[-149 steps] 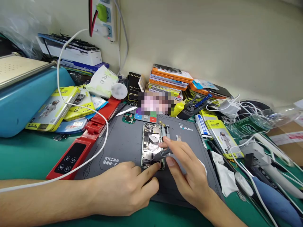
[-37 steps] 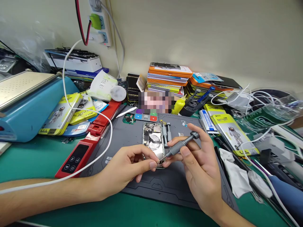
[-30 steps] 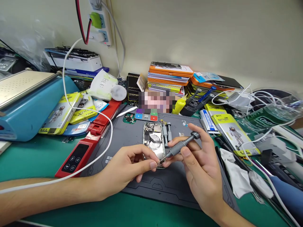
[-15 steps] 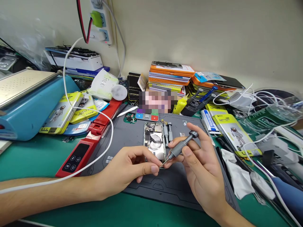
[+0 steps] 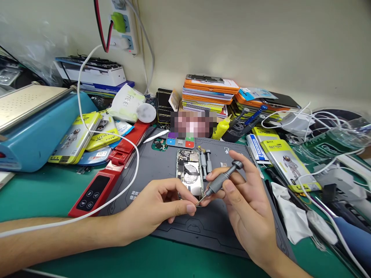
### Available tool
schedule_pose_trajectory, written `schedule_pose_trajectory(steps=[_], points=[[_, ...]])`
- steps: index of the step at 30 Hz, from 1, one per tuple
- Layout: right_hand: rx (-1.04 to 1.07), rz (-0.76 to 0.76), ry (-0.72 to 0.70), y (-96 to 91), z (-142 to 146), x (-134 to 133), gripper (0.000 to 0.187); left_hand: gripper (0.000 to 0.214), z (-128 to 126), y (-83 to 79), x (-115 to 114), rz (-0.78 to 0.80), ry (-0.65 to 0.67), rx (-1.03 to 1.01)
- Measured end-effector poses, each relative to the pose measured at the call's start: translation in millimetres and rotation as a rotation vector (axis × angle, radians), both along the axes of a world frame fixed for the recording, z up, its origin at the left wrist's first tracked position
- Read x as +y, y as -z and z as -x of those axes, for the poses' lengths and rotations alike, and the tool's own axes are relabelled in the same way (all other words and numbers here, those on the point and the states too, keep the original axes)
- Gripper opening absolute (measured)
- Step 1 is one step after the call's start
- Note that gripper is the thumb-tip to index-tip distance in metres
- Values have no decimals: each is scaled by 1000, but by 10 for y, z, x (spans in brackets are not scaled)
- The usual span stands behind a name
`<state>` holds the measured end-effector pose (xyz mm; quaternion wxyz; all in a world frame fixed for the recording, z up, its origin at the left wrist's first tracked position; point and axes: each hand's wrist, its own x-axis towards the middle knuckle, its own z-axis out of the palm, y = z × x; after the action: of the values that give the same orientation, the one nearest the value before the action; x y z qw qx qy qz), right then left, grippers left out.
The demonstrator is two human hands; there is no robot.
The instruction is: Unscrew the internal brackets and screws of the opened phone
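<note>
In my right hand (image 5: 249, 208) is a grey precision screwdriver (image 5: 220, 181), tilted with its tip down to the left. My left hand (image 5: 162, 208) is closed in a pinch right at the screwdriver's tip; whatever lies between thumb and forefinger is too small to make out. Behind my fingers lies an opened smartphone (image 5: 191, 173), its inner parts and a round coil showing. Its lower end is partly hidden by my hands. Two more grey screwdrivers (image 5: 208, 162) lie just right of the phone on the dark grey work mat (image 5: 199, 231).
A red device with a touch panel (image 5: 89, 193) and a white cable (image 5: 136, 166) lie on the left. Yellow battery packs (image 5: 286, 166) and tools crowd the right. At the back are a coloured screw tray (image 5: 180, 142), a yellow bottle (image 5: 222, 128) and stacked orange boxes (image 5: 208, 88).
Hardly anything differs. Both hands keep their pose, with the screwdriver tip still at my left fingertips; my left fingertips have shifted very slightly right.
</note>
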<state>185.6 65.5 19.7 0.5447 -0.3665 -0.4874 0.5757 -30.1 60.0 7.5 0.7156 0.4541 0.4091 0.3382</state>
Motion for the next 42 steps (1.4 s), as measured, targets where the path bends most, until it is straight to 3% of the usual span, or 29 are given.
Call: schedule_pose_trajectory(steps=[15,21,42], points=[[73,142,-87,-19,5,78,44,15,8,-3,0,11,48,11],[76,131,-106,5,2,85,43,10,-8,-26,2,5,35,22],[23,71,-63,-3,7,76,42,23,24,-12,-3,-23,24,58]])
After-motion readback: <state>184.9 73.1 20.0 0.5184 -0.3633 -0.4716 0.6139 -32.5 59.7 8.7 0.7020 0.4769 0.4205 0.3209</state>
